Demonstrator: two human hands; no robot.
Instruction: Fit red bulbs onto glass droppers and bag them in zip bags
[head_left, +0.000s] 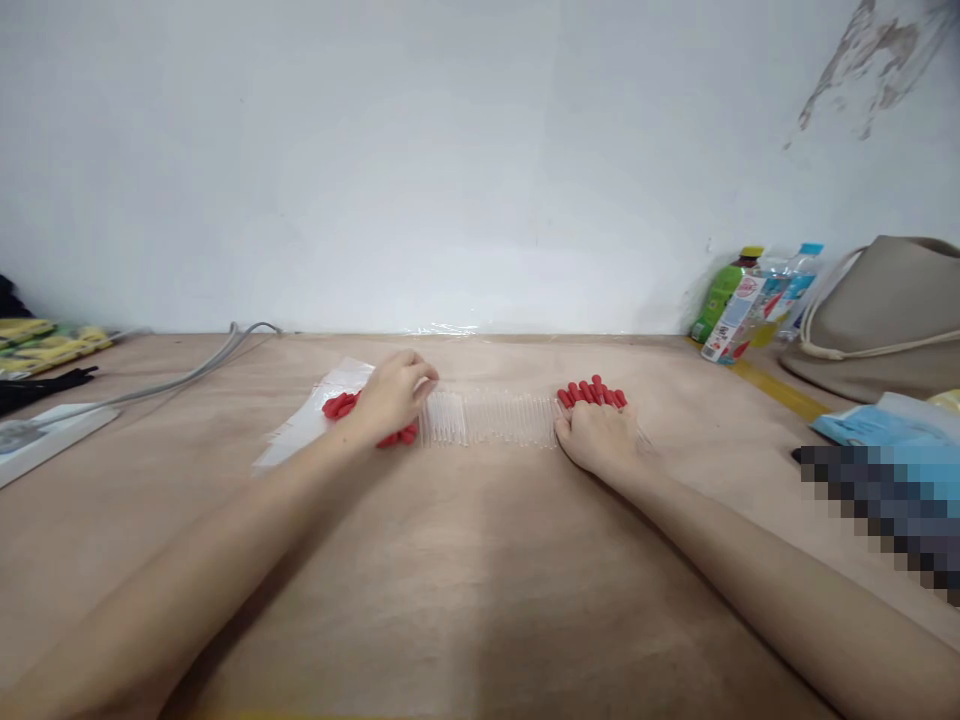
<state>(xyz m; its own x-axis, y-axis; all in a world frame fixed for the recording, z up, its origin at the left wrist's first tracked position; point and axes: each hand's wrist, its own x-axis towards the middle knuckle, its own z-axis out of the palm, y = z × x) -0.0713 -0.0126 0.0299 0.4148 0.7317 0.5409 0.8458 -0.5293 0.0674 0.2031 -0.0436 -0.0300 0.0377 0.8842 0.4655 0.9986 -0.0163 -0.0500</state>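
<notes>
Nearest us, the table (480,600) gives open wood between our forearms, its front edge cut off below. Farther on, our left hand (394,400) curls with bunched fingers at the left end of a row of clear tubes (487,418), half hiding red caps (339,405); we cannot tell if it pinches one. Our right hand (596,440) lies flat, fingers together, at the row's right end, while bottles (739,305) stand by the wall (450,150).

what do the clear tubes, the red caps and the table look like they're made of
Clear tubes: see-through with a faint shine, so clear plastic or glass; I cannot tell which. Red caps: opaque, dull, rounded ends, likely rubber or soft plastic. Table: pale brown with faint grain and a matt surface, probably plywood.
</notes>
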